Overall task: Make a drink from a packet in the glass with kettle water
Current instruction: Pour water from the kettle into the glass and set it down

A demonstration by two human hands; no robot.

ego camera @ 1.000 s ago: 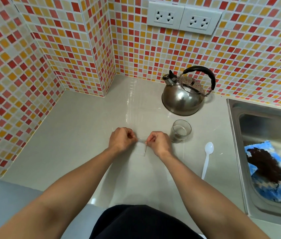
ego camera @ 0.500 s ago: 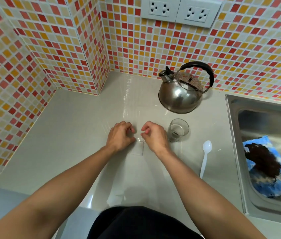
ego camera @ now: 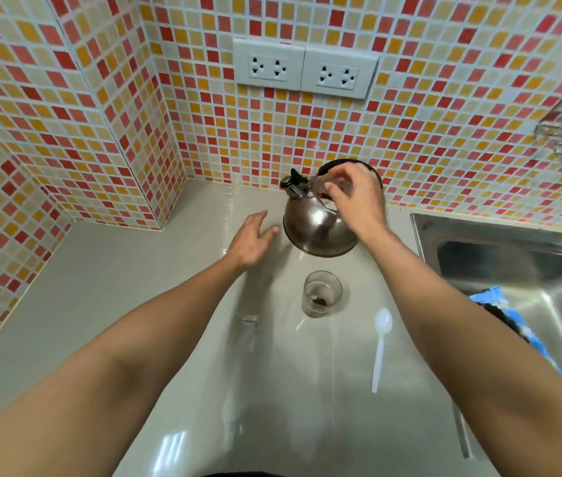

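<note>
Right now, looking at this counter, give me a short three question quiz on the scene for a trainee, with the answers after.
1. True or false: the glass holds dark powder and no water yet.
2. Which hand is at the kettle handle? A) left hand B) right hand
3. Fill in: the white plastic spoon lies between the glass and the ____.

Key: 1 true. 2 B; its fingers are not yet closed round the handle. 3 sink.

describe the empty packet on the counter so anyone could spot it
Start at the round steel kettle by the tiled wall and drop to the clear drinking glass before it. Left of the glass lies the flat, see-through empty packet, nearly invisible, unlike the solid white plastic spoon.
</note>
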